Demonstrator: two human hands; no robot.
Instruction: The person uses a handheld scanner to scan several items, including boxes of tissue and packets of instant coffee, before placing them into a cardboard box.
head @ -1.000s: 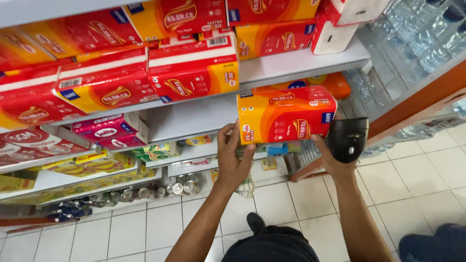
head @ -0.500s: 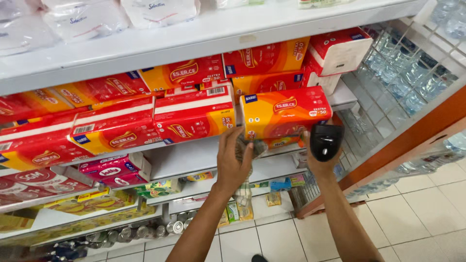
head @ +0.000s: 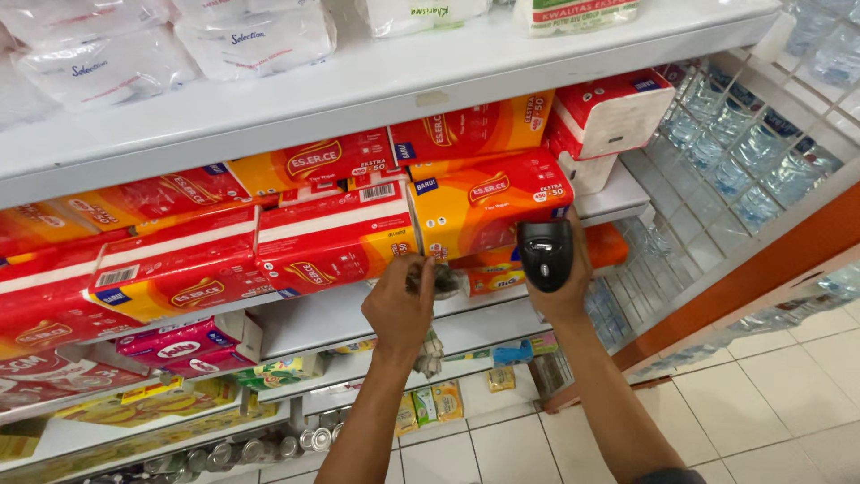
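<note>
Two hands, left hand [head: 399, 305] fingers closed on one grey cloth [head: 436, 280], right hand [head: 560, 287] gripping one black scanner [head: 545, 254] beneath one orange tissue pack [head: 488, 211]

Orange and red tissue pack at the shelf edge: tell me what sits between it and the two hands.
Nothing visible does. The right hand, holding a black handheld scanner, presses against the orange and red tissue pack; the left hand, gripping a grey cloth, is at its lower edge.

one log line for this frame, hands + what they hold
left hand: holds grey cloth | right hand: holds black scanner against orange pack | white shelf
</note>
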